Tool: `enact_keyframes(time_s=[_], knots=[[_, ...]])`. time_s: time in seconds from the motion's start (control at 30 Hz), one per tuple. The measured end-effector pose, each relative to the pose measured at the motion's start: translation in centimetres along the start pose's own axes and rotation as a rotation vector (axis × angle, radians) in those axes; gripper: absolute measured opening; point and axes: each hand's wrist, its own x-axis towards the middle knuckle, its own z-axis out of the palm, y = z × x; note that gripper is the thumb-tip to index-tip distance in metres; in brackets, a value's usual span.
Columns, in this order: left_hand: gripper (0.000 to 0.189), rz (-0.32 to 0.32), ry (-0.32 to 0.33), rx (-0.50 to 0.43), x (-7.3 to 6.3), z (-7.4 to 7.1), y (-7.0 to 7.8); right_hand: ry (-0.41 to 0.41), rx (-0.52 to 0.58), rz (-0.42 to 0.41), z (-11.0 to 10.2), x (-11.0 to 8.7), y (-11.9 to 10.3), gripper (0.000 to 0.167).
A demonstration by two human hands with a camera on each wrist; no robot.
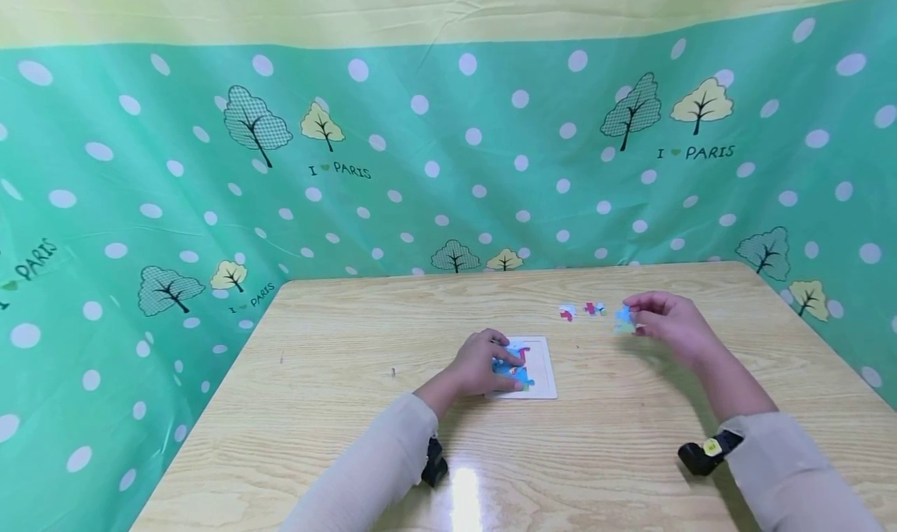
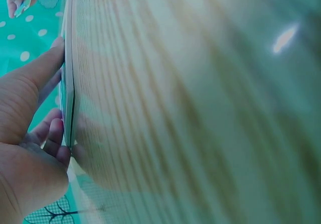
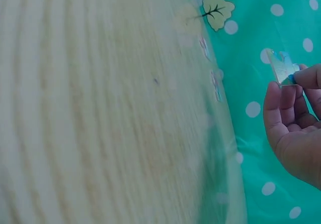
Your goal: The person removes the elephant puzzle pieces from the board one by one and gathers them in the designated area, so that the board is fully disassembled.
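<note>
We've got piece (image 1: 623, 319) pinched in right grip (image 1: 667, 325), far-right of board (image 1: 545, 370); left grip (image 1: 480, 363) nearer, fingers loosely spread, resting on board.

Worktop (image 1: 603, 470): was bright in the head view, with white glare at the bottom.
Right hand (image 1: 666, 322): cast a soft shadow.
Left wrist view: was hazy, near grain blurred, a glint upper right.
Right wrist view: looked dimmer and washed out.
Polka-dot curtain (image 1: 392, 220): was sharp in the head view.
</note>
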Motion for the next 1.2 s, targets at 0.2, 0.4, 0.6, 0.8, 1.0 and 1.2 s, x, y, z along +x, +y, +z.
enact_keyframes(time_s=[0.2,0.4,0.6,0.8,1.0,1.2], knots=[[0.032,-0.004,0.000,-0.014,0.0,-0.1,0.0,0.013,0.029,0.026,-0.6,0.7,0.1,0.037],[0.032,-0.003,-0.005,-0.011,-0.2,-0.1,0.1,0.041,0.015,0.055,-1.1,1.5,0.3,0.043],[0.033,0.003,-0.005,-0.010,-0.3,-0.2,0.1,0.062,-0.022,0.082,-1.5,2.5,0.8,0.044],[0.033,0.009,-0.005,0.000,-0.2,-0.2,0.0,0.076,-0.073,0.099,-1.9,3.5,1.5,0.043],[0.033,-0.009,-0.009,-0.016,0.0,-0.2,0.0,0.076,-0.122,0.123,-1.9,4.9,2.3,0.043],[0.032,0.001,-0.013,-0.015,0.1,-0.2,0.0,0.083,-0.120,0.134,-2.1,5.7,2.9,0.042]])
